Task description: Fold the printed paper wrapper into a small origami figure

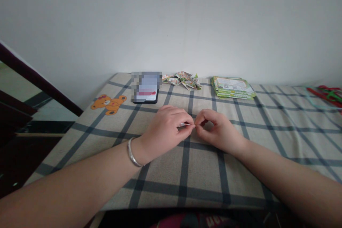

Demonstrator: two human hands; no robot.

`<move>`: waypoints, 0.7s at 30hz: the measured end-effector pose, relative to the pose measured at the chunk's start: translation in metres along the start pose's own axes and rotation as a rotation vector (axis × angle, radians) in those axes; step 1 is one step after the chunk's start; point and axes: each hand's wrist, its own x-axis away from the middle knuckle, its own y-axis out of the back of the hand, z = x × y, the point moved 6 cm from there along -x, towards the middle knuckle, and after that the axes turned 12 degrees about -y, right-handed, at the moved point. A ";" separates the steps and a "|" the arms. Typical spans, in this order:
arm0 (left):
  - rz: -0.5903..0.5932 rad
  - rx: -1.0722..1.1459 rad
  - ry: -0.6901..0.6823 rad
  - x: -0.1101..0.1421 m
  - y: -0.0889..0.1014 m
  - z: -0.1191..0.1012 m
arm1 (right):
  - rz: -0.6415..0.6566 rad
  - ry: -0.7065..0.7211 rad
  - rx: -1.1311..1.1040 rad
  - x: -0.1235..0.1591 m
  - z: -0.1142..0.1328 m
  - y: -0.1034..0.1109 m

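While my left hand [171, 124] closes thumb and fingers together around a small piece of printed paper [185, 124], my right hand [213, 130] meets it, forefinger and thumb curved into a ring with their tips pinched shut on the paper's end. Most of the piece is hidden between my fingers, just above the middle of the table. At the far right, red and green items [331, 94] lie by a pale bluish edge; I cannot tell whether that edge belongs to a dish or a bag.

Under my hands spreads a beige tablecloth [165, 181] with dark blue-grey checks, rippled toward the right. Along its far side, a phone [146, 94], partly pixelated, lies beside a cluster of folded printed papers [183, 80], and to the right of them sits a stack of green printed sheets [232, 87], slightly fanned. An orange teddy bear picture [108, 104] shows on the cloth left of the phone. A silver bracelet [133, 153] circles my left wrist. Behind the table rises a plain pale wall [187, 21], and at the left a dark rail [40, 78] slants down past it.
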 end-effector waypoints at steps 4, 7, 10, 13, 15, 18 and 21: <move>0.011 0.005 -0.006 0.000 -0.001 0.001 | 0.030 -0.031 -0.010 -0.002 -0.003 -0.001; 0.009 0.010 -0.004 0.000 -0.001 0.003 | 0.031 -0.055 0.009 -0.002 -0.007 0.001; 0.000 0.014 0.008 0.000 0.000 0.005 | 0.015 -0.066 0.032 -0.003 -0.011 0.003; 0.008 0.022 0.023 0.001 -0.001 0.007 | -0.004 -0.059 0.056 -0.003 -0.012 0.004; 0.012 0.028 0.028 0.001 -0.001 0.009 | -0.012 -0.058 0.070 -0.003 -0.013 0.005; 0.017 0.023 0.024 0.001 0.000 0.010 | -0.019 -0.039 0.076 -0.003 -0.012 0.005; 0.018 0.010 0.036 0.002 0.002 0.012 | -0.045 -0.039 0.042 -0.004 -0.012 0.008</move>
